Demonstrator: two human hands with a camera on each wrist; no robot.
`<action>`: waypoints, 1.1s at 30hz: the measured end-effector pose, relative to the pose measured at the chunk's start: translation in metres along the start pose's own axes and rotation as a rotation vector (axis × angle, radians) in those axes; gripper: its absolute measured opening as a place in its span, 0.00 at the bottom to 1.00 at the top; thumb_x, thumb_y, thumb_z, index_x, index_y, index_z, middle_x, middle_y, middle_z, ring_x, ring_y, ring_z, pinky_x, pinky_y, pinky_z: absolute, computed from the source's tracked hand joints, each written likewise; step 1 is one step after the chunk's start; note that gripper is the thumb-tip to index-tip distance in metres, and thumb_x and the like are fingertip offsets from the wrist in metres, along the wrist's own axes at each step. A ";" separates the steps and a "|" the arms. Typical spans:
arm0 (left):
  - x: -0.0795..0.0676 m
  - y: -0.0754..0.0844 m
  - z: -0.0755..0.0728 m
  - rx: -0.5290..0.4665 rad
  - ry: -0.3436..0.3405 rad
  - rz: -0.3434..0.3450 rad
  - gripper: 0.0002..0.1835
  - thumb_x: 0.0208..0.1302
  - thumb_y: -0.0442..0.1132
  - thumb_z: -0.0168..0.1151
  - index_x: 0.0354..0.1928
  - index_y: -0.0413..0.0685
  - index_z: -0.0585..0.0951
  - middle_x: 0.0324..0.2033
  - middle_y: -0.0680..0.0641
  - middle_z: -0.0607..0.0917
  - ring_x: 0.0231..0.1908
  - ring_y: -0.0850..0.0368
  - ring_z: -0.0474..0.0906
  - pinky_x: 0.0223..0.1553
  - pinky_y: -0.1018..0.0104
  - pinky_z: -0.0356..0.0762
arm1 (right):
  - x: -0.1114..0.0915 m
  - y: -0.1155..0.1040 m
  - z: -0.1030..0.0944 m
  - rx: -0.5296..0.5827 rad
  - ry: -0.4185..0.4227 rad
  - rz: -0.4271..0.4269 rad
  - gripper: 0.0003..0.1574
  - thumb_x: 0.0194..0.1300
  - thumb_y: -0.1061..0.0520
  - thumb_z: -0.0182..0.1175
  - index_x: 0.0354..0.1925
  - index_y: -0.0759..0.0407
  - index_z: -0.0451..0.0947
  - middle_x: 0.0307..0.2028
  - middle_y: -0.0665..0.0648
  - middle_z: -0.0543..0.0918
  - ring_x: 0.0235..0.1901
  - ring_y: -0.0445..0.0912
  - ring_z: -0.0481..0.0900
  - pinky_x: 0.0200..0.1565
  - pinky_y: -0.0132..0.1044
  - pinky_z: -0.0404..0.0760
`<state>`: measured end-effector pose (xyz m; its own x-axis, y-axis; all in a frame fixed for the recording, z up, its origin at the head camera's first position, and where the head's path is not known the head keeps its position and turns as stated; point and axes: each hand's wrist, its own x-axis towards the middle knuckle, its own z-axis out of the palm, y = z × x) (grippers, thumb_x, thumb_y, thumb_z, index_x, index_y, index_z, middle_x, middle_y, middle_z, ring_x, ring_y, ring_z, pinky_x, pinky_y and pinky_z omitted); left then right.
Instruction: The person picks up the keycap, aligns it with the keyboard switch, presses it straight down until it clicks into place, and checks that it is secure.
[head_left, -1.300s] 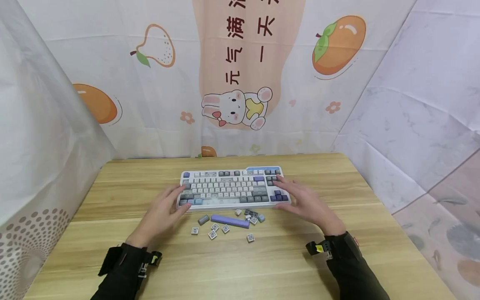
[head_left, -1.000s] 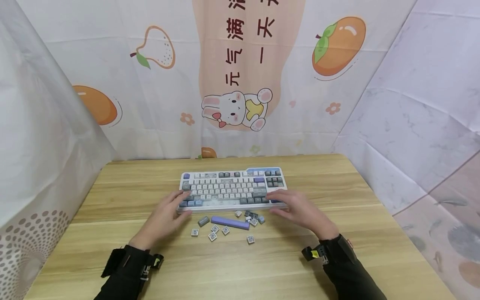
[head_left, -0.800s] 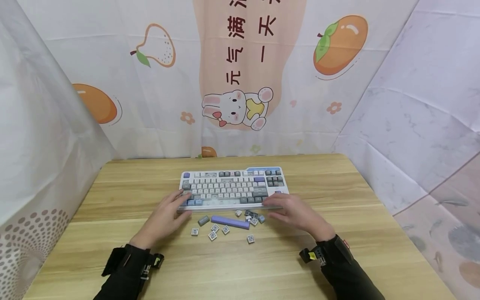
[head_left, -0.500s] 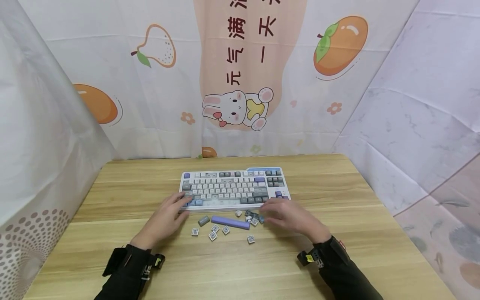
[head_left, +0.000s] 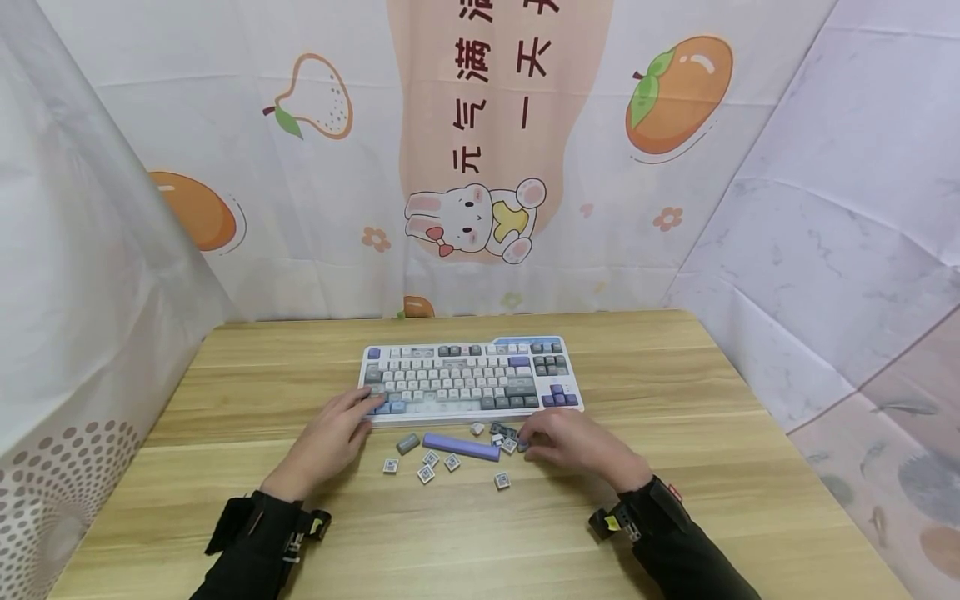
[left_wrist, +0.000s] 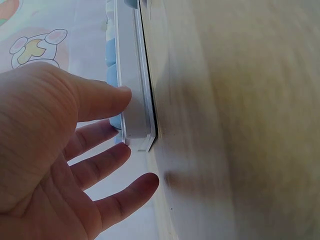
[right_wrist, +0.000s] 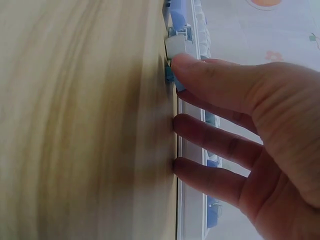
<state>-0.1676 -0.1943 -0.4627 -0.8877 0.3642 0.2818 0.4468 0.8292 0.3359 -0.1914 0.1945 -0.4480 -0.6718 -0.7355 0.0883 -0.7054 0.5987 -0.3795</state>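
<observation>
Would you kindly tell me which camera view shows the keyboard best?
The head view: it shows the keyboard nearly whole, its left end partly behind the left hand. The left wrist view shows mostly that end's front; the right wrist view, another front stretch, partly behind the right hand.

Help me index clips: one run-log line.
left hand: at left end of keyboard; right hand: pinching blue keycap; long purple keycap: on table
</observation>
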 end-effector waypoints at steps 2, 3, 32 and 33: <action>0.000 0.000 0.000 0.006 0.011 0.008 0.22 0.63 0.33 0.60 0.60 0.46 0.76 0.61 0.36 0.72 0.59 0.38 0.67 0.57 0.43 0.65 | 0.000 -0.001 0.000 -0.009 0.000 0.011 0.09 0.57 0.52 0.67 0.38 0.47 0.83 0.36 0.42 0.83 0.38 0.36 0.79 0.41 0.33 0.79; 0.000 0.000 0.000 0.007 0.013 0.012 0.22 0.63 0.34 0.60 0.59 0.46 0.77 0.60 0.35 0.72 0.59 0.37 0.67 0.57 0.43 0.65 | 0.000 -0.002 0.000 -0.012 -0.002 0.019 0.08 0.56 0.51 0.67 0.38 0.47 0.83 0.36 0.41 0.83 0.37 0.35 0.79 0.41 0.33 0.79; -0.001 0.002 0.000 -0.011 0.027 0.015 0.21 0.62 0.35 0.61 0.58 0.46 0.78 0.60 0.32 0.72 0.58 0.36 0.69 0.55 0.42 0.68 | 0.004 -0.005 0.004 -0.047 -0.014 0.082 0.09 0.57 0.52 0.66 0.39 0.45 0.82 0.34 0.40 0.82 0.35 0.35 0.77 0.39 0.35 0.78; -0.001 0.002 0.000 -0.012 0.026 0.015 0.21 0.61 0.35 0.61 0.58 0.46 0.78 0.60 0.32 0.72 0.58 0.36 0.69 0.55 0.42 0.68 | 0.004 -0.005 0.004 -0.042 -0.015 0.083 0.09 0.57 0.52 0.66 0.39 0.45 0.82 0.35 0.40 0.82 0.36 0.36 0.77 0.39 0.35 0.79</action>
<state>-0.1658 -0.1932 -0.4620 -0.8778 0.3653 0.3098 0.4614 0.8187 0.3419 -0.1898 0.1879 -0.4494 -0.7251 -0.6872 0.0442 -0.6565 0.6705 -0.3456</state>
